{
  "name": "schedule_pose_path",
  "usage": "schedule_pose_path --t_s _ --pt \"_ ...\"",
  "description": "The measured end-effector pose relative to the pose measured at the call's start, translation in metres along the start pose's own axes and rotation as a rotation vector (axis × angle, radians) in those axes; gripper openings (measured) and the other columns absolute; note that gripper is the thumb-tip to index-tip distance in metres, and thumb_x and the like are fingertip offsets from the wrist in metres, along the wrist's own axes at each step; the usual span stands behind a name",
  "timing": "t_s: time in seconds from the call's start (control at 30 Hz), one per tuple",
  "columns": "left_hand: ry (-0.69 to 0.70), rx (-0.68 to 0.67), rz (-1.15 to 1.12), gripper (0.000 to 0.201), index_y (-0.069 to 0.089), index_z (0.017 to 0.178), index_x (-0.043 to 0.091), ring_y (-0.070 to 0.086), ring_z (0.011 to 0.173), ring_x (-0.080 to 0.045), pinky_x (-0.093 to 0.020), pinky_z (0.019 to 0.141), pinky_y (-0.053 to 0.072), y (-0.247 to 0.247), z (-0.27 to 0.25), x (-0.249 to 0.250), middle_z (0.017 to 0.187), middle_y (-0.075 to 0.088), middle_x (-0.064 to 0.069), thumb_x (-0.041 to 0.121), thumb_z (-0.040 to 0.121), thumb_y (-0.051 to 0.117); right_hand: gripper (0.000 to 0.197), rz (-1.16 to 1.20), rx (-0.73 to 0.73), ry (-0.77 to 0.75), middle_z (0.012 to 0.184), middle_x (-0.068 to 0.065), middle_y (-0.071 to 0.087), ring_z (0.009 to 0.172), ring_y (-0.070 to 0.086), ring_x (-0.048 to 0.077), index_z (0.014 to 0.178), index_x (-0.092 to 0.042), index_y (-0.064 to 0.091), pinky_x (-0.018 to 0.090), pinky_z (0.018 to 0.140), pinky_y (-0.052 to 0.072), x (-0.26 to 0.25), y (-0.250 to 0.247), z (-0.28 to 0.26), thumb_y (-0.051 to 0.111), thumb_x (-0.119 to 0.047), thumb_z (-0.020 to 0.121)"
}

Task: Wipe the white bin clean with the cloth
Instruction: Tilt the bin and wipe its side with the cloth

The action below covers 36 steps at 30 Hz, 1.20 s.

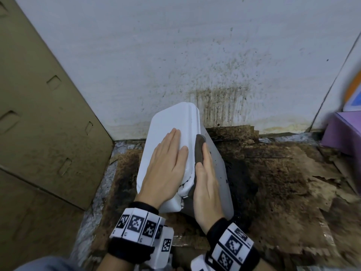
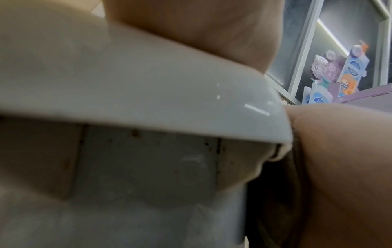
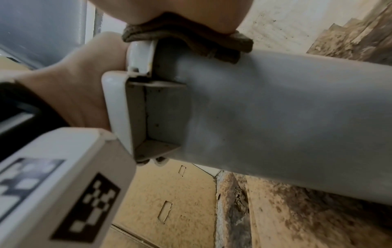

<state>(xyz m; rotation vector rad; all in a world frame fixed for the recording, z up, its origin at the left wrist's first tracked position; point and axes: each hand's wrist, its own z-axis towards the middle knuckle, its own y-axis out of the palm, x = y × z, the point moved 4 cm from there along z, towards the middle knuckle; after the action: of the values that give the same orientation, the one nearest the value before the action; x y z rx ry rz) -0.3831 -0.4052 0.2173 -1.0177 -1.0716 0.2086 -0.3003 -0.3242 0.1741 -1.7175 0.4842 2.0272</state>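
The white bin (image 1: 172,122) stands tilted on the dirty floor, its lid closed and facing up toward me. My left hand (image 1: 170,153) lies flat on the lid with straight fingers. My right hand (image 1: 206,165) presses a dark brown cloth (image 1: 199,151) flat against the bin's right side, just below the lid edge. In the right wrist view the cloth (image 3: 191,40) sits folded under my palm on the grey-white bin wall (image 3: 275,109), next to the hinge block. The left wrist view shows the lid rim (image 2: 127,92) close up, with small brown specks beneath it.
Stained, torn cardboard (image 1: 273,173) covers the floor around the bin. The white wall (image 1: 195,55) behind carries brown splatter. A cardboard panel (image 1: 39,114) leans at the left. A purple box (image 1: 343,132) stands at the right edge.
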Motion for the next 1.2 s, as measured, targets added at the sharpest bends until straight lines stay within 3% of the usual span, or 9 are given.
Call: schedule_pose_path --t_s 0.13,0.23,0.33,0.53,0.67,0.8,0.9,1.1,1.2 --pt "-0.014 -0.010 -0.010 0.063 0.009 0.164 0.029 -0.001 0.154 0.006 -0.033 0.130 0.004 0.000 0.000 0.002 0.170 0.004 0.020 0.051 0.106 0.023 0.053 0.011 0.010 -0.017 0.164 -0.028 0.015 0.150 0.010 -0.008 0.156 -0.042 0.015 0.038 0.127 0.013 0.001 0.001 0.001 0.023 -0.037 0.105" --pt "-0.015 -0.014 -0.018 0.070 0.008 0.164 0.031 -0.002 0.154 0.007 -0.034 0.130 0.004 -0.003 0.000 0.000 0.167 0.002 0.024 0.057 0.101 0.021 0.048 0.013 0.004 -0.030 0.164 -0.027 0.015 0.150 0.011 -0.008 0.151 -0.050 0.014 0.038 0.127 0.013 0.002 0.002 0.001 0.022 -0.037 0.105" --pt "-0.022 -0.012 -0.030 0.071 0.007 0.163 0.032 -0.002 0.154 0.008 -0.034 0.130 0.004 -0.004 0.001 -0.005 0.162 0.000 0.029 0.059 0.099 0.022 0.049 0.016 0.012 -0.036 0.165 -0.024 0.016 0.151 0.012 -0.006 0.155 -0.043 0.014 0.038 0.127 0.015 0.011 0.003 0.002 0.018 -0.039 0.106" --pt "-0.037 -0.017 -0.049 0.061 0.007 0.164 0.031 -0.002 0.154 0.008 -0.030 0.129 0.001 -0.009 -0.003 -0.010 0.161 -0.002 0.029 0.049 0.110 0.029 0.053 -0.132 0.072 -0.034 0.165 -0.022 0.018 0.152 0.013 -0.003 0.158 -0.035 0.020 0.044 0.126 0.015 0.055 0.002 0.000 0.014 -0.042 0.106" --pt "-0.050 -0.013 -0.076 0.060 0.010 0.164 0.032 0.000 0.154 0.009 -0.029 0.129 0.002 -0.013 -0.005 -0.015 0.166 0.002 0.027 0.046 0.110 0.031 0.056 -0.169 0.082 -0.015 0.164 -0.021 0.021 0.151 0.017 -0.002 0.157 -0.035 0.022 0.041 0.126 0.017 0.085 -0.009 0.001 0.015 -0.049 0.104" --pt "-0.083 -0.013 -0.117 0.059 0.012 0.164 0.031 0.003 0.153 0.010 -0.026 0.128 0.003 -0.019 -0.009 -0.017 0.169 0.006 0.024 0.044 0.110 0.033 0.052 -0.182 0.080 0.101 0.160 -0.028 0.019 0.150 0.015 -0.006 0.150 -0.043 0.019 0.036 0.127 0.014 0.121 -0.023 -0.002 0.014 -0.053 0.099" --pt "-0.097 -0.019 -0.131 0.060 0.012 0.164 0.032 0.004 0.153 0.010 -0.023 0.127 0.003 -0.021 -0.010 -0.017 0.169 0.007 0.024 0.045 0.110 0.033 0.050 -0.183 0.087 0.218 0.161 -0.023 0.016 0.152 0.010 -0.002 0.148 -0.044 0.017 0.038 0.127 0.010 0.145 -0.032 -0.004 0.014 -0.048 0.098" --pt "-0.113 -0.017 -0.150 0.059 0.012 0.164 0.032 0.004 0.153 0.010 -0.024 0.127 0.002 -0.024 -0.013 -0.018 0.169 0.007 0.025 0.044 0.110 0.032 0.062 -0.159 0.143 0.272 0.164 -0.014 0.023 0.153 0.013 0.002 0.147 -0.042 0.021 0.036 0.127 0.009 0.145 -0.029 -0.003 0.013 -0.058 0.087" --pt "-0.113 -0.016 -0.147 0.058 0.011 0.164 0.033 0.003 0.152 0.011 -0.022 0.126 0.002 -0.025 -0.013 -0.019 0.168 0.007 0.026 0.043 0.110 0.032 0.057 -0.162 0.143 0.261 0.164 -0.015 0.023 0.151 0.014 -0.002 0.148 -0.043 0.022 0.037 0.126 0.010 0.130 -0.019 -0.002 0.015 -0.053 0.091"
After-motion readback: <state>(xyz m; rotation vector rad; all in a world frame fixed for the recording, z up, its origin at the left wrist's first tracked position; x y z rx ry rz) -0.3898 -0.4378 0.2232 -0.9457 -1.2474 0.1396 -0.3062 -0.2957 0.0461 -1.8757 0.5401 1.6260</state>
